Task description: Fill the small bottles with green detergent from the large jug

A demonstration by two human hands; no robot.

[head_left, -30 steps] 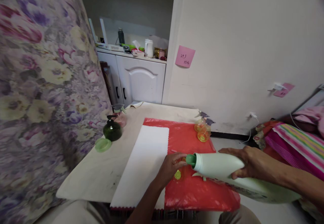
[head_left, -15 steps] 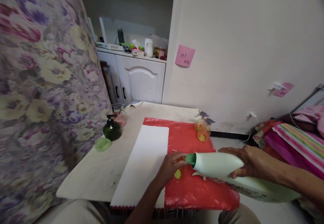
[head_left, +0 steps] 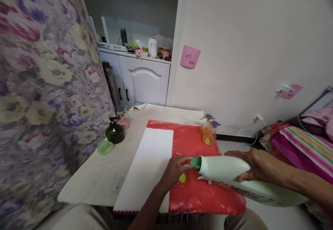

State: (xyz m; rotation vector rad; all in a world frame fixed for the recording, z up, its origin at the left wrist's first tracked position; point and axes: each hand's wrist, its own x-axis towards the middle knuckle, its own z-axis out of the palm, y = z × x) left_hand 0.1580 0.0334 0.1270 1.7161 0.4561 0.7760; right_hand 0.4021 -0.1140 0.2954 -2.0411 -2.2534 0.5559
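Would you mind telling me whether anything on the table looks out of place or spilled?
No spill shows. One oddity: a loose green cap lies on the table beside the dark green bottle, away from the uncapped jug.

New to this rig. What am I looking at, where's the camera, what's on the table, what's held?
There is no machine: one camera worn on a person's head looks down at their two bare hands. The right hand holds a big pale green bottle tipped on its side. Its green spout meets a small orange bottle, steadied by the left hand. They are over a red sheet on a table. Also there: a white cloth, a dark green pump bottle, a green cap and two orange spray bottles.
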